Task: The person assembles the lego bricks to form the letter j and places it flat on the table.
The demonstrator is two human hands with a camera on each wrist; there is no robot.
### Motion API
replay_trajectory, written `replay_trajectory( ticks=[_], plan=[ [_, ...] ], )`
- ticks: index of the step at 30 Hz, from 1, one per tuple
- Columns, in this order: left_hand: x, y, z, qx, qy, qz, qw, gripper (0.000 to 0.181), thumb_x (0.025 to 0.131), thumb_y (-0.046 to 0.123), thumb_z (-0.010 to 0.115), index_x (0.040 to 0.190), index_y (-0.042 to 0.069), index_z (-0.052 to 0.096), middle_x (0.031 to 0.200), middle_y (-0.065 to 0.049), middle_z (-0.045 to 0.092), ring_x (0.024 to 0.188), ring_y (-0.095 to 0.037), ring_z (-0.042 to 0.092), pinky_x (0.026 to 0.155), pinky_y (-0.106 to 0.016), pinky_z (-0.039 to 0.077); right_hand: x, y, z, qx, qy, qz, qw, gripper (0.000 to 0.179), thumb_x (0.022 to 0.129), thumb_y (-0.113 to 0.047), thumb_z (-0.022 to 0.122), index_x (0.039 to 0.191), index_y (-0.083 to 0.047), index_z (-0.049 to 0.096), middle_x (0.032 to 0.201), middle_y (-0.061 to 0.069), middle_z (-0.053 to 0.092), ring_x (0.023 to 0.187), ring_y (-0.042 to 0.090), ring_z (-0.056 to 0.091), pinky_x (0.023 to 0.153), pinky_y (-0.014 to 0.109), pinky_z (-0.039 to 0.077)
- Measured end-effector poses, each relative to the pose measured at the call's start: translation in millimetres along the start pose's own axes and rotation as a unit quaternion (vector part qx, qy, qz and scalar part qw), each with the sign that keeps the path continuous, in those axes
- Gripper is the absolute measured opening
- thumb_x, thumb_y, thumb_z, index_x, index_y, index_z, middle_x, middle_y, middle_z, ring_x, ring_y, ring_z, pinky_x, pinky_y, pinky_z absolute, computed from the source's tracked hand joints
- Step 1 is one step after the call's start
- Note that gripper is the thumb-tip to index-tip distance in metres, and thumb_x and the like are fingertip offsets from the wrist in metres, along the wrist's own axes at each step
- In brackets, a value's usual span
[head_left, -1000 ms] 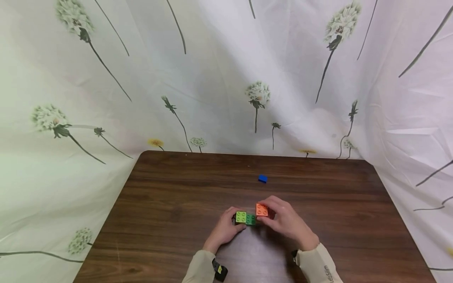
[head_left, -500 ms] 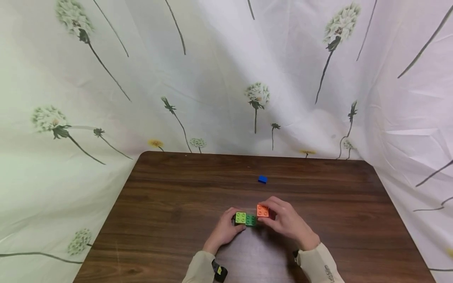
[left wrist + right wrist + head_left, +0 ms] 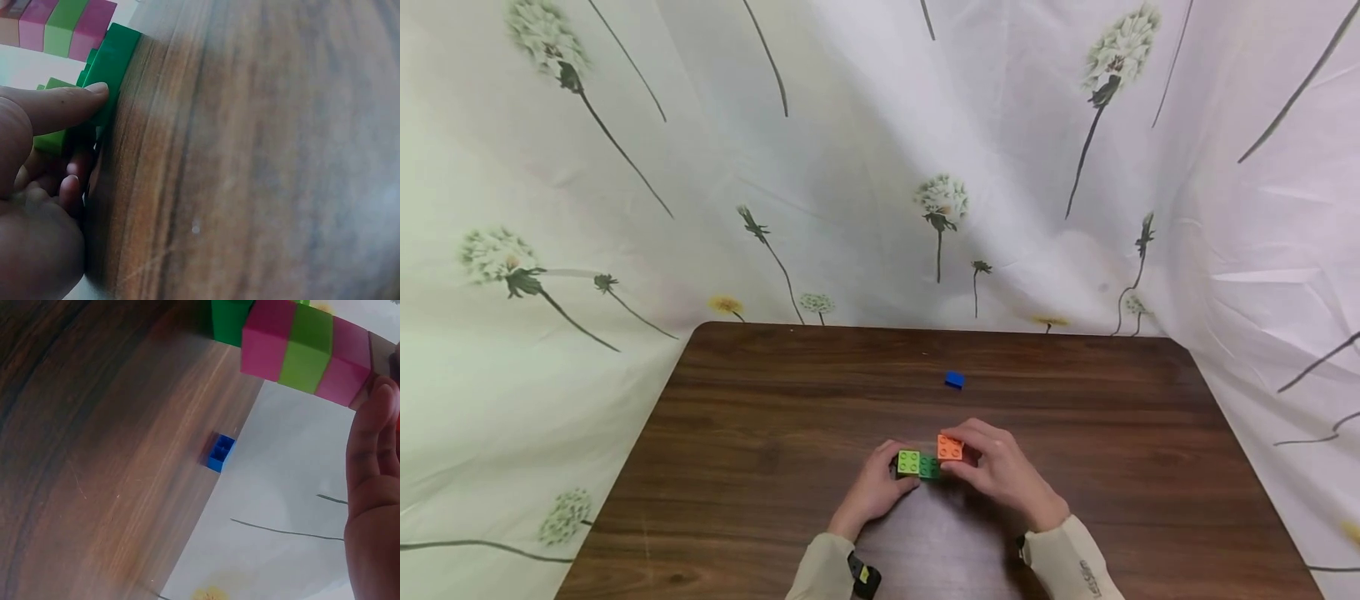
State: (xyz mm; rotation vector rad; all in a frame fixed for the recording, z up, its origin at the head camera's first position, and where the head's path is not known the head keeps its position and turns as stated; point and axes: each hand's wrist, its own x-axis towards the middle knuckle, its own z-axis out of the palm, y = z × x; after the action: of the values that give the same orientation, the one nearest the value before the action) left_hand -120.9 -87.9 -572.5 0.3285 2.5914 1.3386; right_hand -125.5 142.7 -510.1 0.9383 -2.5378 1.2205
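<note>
In the head view my left hand (image 3: 874, 482) grips a dark green building brick (image 3: 929, 467) with a light green brick (image 3: 909, 462) on its left end. Its thumb lies along the dark green brick's side (image 3: 119, 59) in the left wrist view, low against the table. My right hand (image 3: 996, 468) pinches the top of a brick stack, whose orange brick (image 3: 950, 447) faces up. Below that, in the right wrist view, come a brownish brick, a pink brick (image 3: 344, 362), a light green brick (image 3: 306, 350) and a lowest pink brick (image 3: 269, 340), which overlaps the dark green brick.
A small blue brick (image 3: 954, 380) lies farther back on the dark wooden table (image 3: 760, 400), its hollow underside showing in the right wrist view. Behind the table hangs a white cloth (image 3: 850, 208) printed with dandelions.
My right hand has shifted slightly left with the stack, so the orange brick overlaps the dark green brick's right end more. My left hand stays almost still; the head view has drifted a little.
</note>
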Motion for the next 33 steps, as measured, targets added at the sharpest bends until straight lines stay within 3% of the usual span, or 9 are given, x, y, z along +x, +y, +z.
replay_trajectory(
  ticks=[13,24,33],
  plan=[
    [1.1,2.5,1.9,0.008,0.001,-0.005,1.0000,0.035,0.083,0.018,0.076,0.115,0.016,0.062,0.112,0.002,0.061,0.106,-0.017,0.056,0.089,-0.040,0.045,-1.4,0,0,0.004,-0.008,0.000,1.0000,0.036,0.084,-0.024,0.076,0.116,-0.013,0.064,0.103,-0.007,0.062,0.079,0.001,0.053,0.064,0.022,0.050],
    [-0.8,3.0,2.6,0.001,-0.001,-0.011,0.9999,0.035,0.082,0.016,0.075,0.115,0.015,0.062,0.113,0.001,0.061,0.106,-0.018,0.056,0.090,-0.041,0.045,-8.2,5,6,0.021,-0.038,0.068,0.9967,0.040,0.083,-0.030,0.075,0.117,-0.015,0.061,0.090,-0.012,0.057,0.071,0.002,0.050,0.060,0.019,0.045],
    [-2.5,4.5,-0.8,-0.001,0.002,-0.018,0.9998,0.035,0.083,0.017,0.075,0.115,0.015,0.062,0.112,0.001,0.060,0.107,-0.019,0.055,0.090,-0.043,0.045,-12.7,11,15,0.022,-0.069,0.151,0.9859,0.033,0.083,-0.028,0.076,0.110,-0.017,0.063,0.095,-0.010,0.063,0.079,0.003,0.054,0.069,0.022,0.047]
  ],
)
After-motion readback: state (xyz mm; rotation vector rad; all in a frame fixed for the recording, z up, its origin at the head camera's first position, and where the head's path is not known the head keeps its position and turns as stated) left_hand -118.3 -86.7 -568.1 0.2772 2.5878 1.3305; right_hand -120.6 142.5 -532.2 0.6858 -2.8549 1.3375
